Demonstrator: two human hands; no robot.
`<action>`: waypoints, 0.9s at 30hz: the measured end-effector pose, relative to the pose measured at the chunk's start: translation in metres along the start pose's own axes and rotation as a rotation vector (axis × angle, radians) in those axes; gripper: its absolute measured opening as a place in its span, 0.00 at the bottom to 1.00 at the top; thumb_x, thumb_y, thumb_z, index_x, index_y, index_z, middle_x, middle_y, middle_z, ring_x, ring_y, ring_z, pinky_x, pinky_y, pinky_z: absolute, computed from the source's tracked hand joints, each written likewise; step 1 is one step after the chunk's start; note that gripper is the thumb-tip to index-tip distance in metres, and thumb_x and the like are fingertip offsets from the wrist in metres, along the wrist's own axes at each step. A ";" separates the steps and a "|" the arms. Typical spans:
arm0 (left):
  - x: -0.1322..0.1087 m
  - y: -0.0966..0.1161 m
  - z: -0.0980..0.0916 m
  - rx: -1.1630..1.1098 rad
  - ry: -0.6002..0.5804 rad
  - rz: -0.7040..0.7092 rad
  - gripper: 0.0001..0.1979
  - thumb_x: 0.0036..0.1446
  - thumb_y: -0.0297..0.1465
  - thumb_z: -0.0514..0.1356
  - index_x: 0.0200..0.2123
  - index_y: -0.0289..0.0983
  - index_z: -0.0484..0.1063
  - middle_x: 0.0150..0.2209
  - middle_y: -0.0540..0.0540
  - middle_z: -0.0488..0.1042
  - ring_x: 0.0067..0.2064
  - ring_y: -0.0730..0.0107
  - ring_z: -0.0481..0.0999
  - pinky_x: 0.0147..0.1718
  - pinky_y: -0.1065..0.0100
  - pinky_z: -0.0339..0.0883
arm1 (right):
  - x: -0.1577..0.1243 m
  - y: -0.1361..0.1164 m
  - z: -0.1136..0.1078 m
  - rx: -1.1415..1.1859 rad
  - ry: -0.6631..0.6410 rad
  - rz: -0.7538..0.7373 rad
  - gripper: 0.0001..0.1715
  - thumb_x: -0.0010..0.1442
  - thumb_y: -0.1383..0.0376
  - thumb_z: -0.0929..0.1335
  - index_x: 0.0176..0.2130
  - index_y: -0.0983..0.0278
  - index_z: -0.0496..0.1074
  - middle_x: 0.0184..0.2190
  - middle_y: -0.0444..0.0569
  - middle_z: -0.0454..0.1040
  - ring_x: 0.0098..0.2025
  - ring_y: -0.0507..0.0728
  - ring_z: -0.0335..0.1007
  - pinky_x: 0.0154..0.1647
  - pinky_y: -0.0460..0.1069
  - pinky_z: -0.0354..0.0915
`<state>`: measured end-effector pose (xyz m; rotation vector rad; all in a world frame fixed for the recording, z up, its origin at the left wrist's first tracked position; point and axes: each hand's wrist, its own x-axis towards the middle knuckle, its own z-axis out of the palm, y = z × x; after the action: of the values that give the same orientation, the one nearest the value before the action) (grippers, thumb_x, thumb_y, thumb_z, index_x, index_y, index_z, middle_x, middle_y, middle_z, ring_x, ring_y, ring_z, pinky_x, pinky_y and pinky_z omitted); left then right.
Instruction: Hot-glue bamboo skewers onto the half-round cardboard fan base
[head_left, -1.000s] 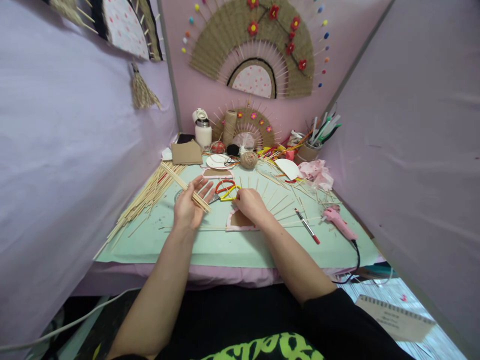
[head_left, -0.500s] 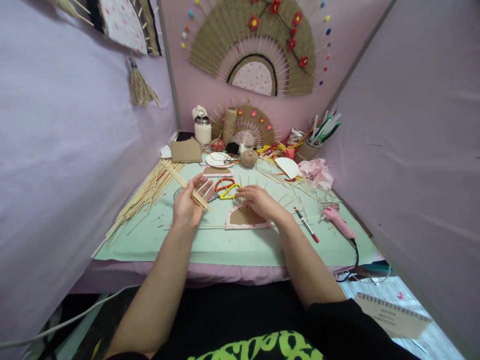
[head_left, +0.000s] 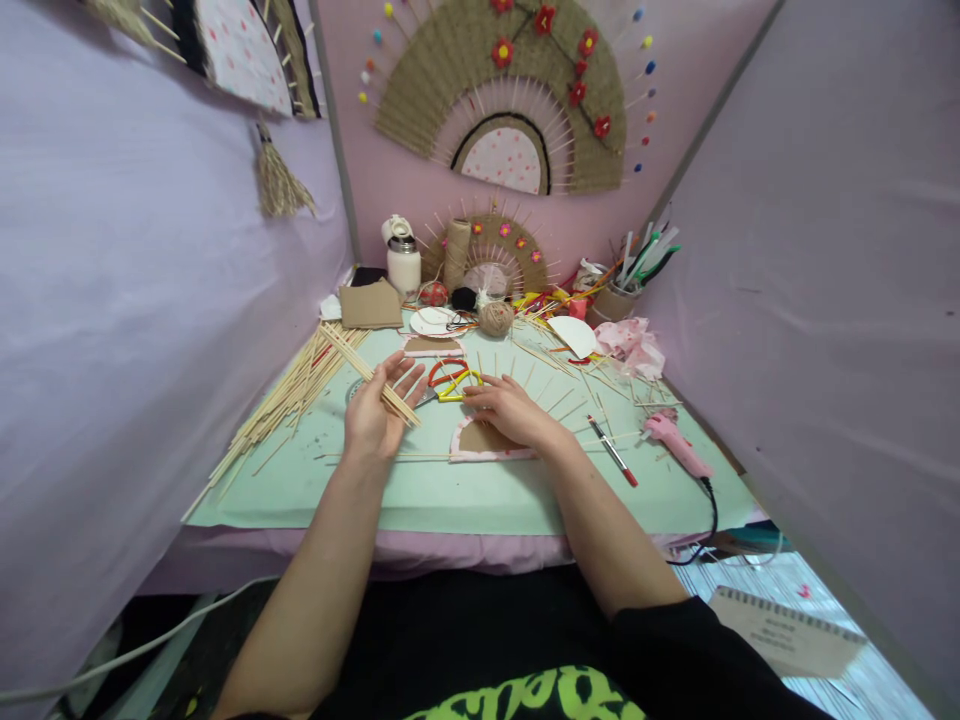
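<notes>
Several thin bamboo skewers point(head_left: 396, 402) lie across my left hand point(head_left: 375, 415), gripped by the thumb while the other fingers stay loosely spread. Palm down, my right hand point(head_left: 506, 408) hovers over or rests on a half-round cardboard piece point(head_left: 480, 440) with a pink-and-white edge; its fingers are stretched out. Skewers fan out from that piece to the sides and away from me. Between the hands lie scissors point(head_left: 450, 378) with red and yellow handles. Beyond them is a second half-round cardboard piece point(head_left: 433, 346).
A big pile of skewers point(head_left: 289, 395) covers the table's left side. To the right are a pen point(head_left: 613, 452) and a pink glue gun point(head_left: 679, 445) with a black cord. Twine balls point(head_left: 495, 319), a white bottle point(head_left: 404, 268) and a tool-filled can point(head_left: 616, 300) stand behind.
My right hand has shifted slightly left over the cardboard piece. My left hand holds the skewers almost unchanged. The whole view has tilted a little.
</notes>
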<state>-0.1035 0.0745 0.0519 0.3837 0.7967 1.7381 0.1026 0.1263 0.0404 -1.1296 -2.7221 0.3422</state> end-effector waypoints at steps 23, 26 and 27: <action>-0.001 0.002 0.004 -0.006 0.039 -0.024 0.16 0.68 0.28 0.49 0.39 0.32 0.77 0.41 0.41 0.78 0.43 0.64 0.81 0.54 0.55 0.72 | 0.000 -0.018 0.001 -0.082 0.062 0.089 0.11 0.65 0.61 0.69 0.45 0.58 0.79 0.54 0.47 0.75 0.58 0.61 0.61 0.60 0.55 0.51; -0.001 0.002 0.003 -0.001 0.031 -0.015 0.16 0.68 0.29 0.50 0.40 0.32 0.78 0.42 0.40 0.77 0.43 0.63 0.81 0.54 0.54 0.71 | 0.001 -0.019 -0.004 -0.067 0.137 0.201 0.15 0.67 0.59 0.66 0.51 0.55 0.77 0.52 0.49 0.75 0.55 0.61 0.61 0.55 0.54 0.53; -0.001 0.002 0.003 0.000 0.025 -0.014 0.16 0.68 0.29 0.50 0.40 0.32 0.78 0.42 0.40 0.77 0.44 0.64 0.81 0.54 0.54 0.71 | 0.003 -0.019 -0.007 -0.066 0.162 0.255 0.16 0.67 0.58 0.65 0.50 0.55 0.77 0.51 0.50 0.75 0.54 0.60 0.62 0.53 0.54 0.53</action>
<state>-0.1027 0.0747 0.0555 0.3561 0.8153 1.7324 0.0896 0.1165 0.0527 -1.4590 -2.4701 0.1860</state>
